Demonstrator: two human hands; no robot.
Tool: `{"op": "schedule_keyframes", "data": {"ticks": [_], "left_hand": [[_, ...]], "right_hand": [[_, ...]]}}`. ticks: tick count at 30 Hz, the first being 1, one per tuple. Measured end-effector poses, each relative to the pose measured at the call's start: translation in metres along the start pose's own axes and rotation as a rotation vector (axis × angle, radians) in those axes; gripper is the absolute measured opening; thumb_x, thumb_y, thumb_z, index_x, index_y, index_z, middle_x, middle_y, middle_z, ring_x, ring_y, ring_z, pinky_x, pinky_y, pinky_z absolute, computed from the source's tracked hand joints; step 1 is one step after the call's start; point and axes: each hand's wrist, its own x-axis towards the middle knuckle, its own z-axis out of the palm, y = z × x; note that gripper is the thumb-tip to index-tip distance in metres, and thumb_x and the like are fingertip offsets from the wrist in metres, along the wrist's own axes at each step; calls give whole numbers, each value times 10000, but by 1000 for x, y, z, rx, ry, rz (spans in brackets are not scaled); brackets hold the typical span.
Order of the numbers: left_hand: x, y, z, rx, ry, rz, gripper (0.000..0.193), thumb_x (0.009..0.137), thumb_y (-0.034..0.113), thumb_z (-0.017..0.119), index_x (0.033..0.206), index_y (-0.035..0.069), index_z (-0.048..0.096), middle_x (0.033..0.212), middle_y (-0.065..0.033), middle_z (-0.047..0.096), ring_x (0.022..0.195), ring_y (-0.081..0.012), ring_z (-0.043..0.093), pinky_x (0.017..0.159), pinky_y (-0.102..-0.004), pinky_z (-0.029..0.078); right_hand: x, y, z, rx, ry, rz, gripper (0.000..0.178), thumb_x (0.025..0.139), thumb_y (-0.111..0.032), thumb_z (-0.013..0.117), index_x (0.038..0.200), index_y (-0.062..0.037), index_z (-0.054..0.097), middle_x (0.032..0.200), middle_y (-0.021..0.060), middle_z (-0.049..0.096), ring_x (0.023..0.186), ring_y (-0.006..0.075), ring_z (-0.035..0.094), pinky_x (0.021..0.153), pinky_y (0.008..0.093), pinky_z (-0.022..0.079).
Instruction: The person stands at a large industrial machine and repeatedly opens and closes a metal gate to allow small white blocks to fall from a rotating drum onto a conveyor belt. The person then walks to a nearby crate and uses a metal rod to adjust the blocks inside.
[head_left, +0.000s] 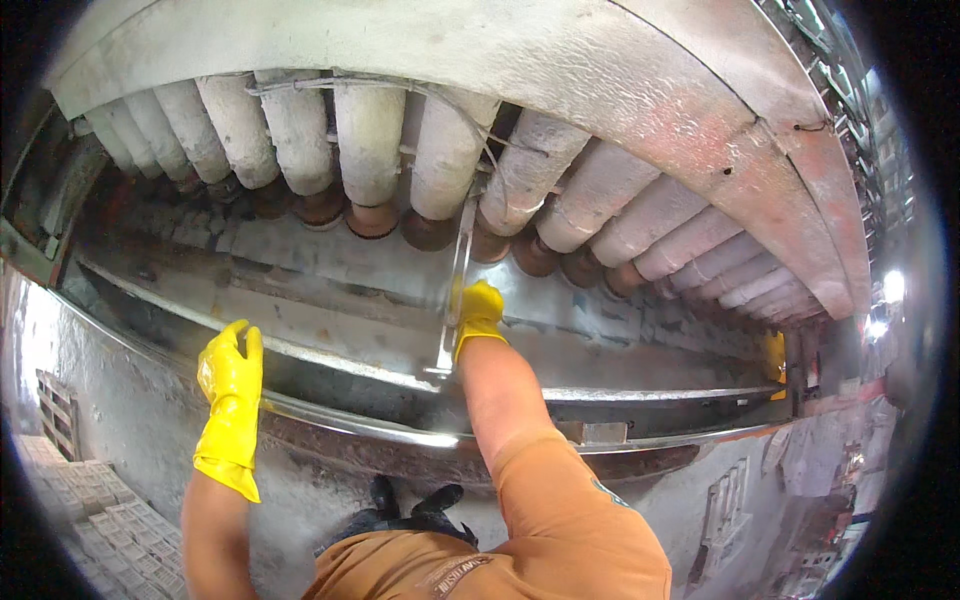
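Beside one long trough (350,422), one left hand (228,372) curves empty while one right hand (481,312) grips one slim bar (462,255).

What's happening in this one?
A person in yellow gloves stands at a long trough-like machine. Their right hand reaches in, fingers curled, at a narrow pale bar; whether it grips the bar is unclear. The left hand is loosely open by the machine's front edge, with nothing visible in it. Beyond the hands, a row of thick, whitish covered columns with brown, round lower ends stands over a wet-looking grey surface.
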Motion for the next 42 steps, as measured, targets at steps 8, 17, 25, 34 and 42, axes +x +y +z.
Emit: {"op": "schedule_keyframes", "data": {"ticks": [8,17,25,34,42], "left_hand": [[-29,-21,-1,0,33,-7,332,885,367,659,1094,116,718,1057,-145,708,1003,-349,644,912,-426,478],[-58,-43,0,-44,74,23,328,890,359,659,1086,102,717,1032,-150,708,974,-353,649,878,-427,493],[-68,-42,2,-59,64,88,329,895,356,655,1078,89,717,1021,-151,714,964,-347,662,858,-425,512],[-82,-58,-1,-50,62,47,330,895,363,650,1071,91,715,1032,-140,713,975,-350,660,863,-427,513],[-91,-71,3,-33,81,59,335,901,370,640,1075,95,716,1042,-141,712,983,-349,661,861,-426,515]], "right_hand": [[-21,1,6,38,-59,140,428,845,-478,600,843,-60,693,891,173,696,863,363,679,737,447,536],[-39,10,16,283,-283,338,347,831,-333,627,994,-41,719,1062,228,692,1032,392,657,835,445,533],[15,117,58,145,-566,92,431,953,-381,488,1162,-52,671,1229,206,637,1169,370,586,924,431,486],[-22,102,-29,-84,-680,12,569,923,-515,460,1205,-65,666,1265,209,622,1199,383,571,1004,437,444],[-59,75,-81,31,-491,234,441,837,-422,619,1120,-91,686,1150,182,677,1115,370,621,936,446,482]]}}
